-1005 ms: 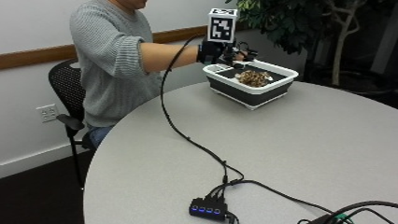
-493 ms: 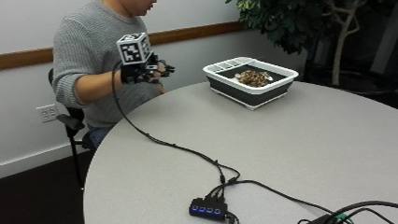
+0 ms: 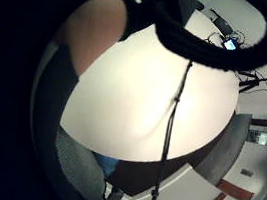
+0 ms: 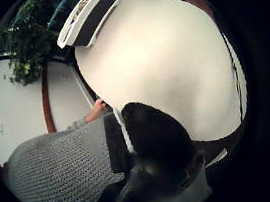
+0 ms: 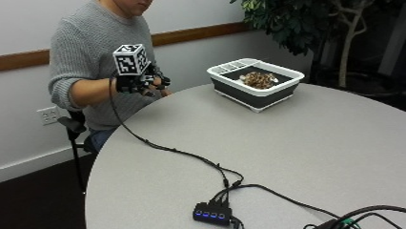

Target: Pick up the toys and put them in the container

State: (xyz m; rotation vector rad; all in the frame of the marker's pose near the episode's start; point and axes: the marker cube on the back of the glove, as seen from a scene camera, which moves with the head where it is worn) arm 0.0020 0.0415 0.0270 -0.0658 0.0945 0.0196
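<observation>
A white-rimmed, dark-walled container (image 5: pixel 244 95) stands at the table's far side, with a brown spotted toy (image 5: pixel 257 79) lying inside it. My gloved right hand (image 5: pixel 141 83) hovers over the table's near edge, close to my chest and well apart from the container. Its fingers hang loosely curled and hold nothing. The thumb side palm view shows the container (image 4: pixel 88 16) far across the bare tabletop. No loose toy shows on the table.
The round grey table (image 5: pixel 285 143) carries a black cable (image 5: pixel 171 150) running from the glove to a small hub (image 5: pixel 211 213) with blue lights near the front edge. A leafy plant (image 5: pixel 298 24) stands behind the container.
The gloved hand has pulled back from the container to the table's edge by my chest, and has dropped a little lower in the last half second. It is empty.
</observation>
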